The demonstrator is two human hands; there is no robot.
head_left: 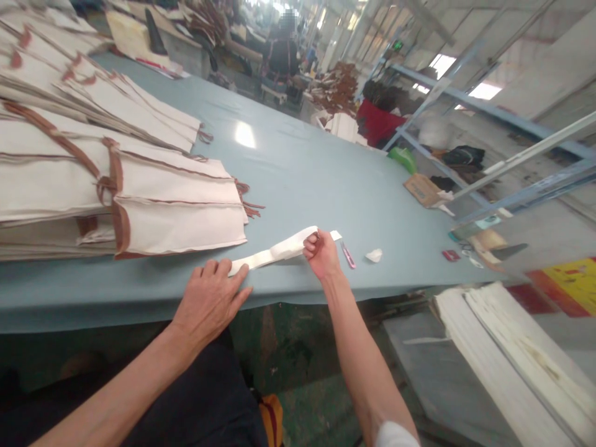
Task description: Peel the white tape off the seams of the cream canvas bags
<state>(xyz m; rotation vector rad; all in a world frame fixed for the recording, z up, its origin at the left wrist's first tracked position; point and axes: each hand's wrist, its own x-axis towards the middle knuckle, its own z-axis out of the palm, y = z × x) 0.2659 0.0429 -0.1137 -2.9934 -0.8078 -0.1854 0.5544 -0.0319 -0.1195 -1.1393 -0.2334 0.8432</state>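
Forearms (361, 351), left hand (208, 300) loosely spread over, right hand (323, 253) tight on white strip (285, 248), long axis rightward and away

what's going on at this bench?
A person has both hands on a white strip near the front edge of the blue-green table. The left hand presses down its near-left end; the fingers of the right hand pinch it farther along, where it curls up. A pink-handled cutter and a white scrap lie to the right, untouched. White pieces with brown trim are stacked on the left.
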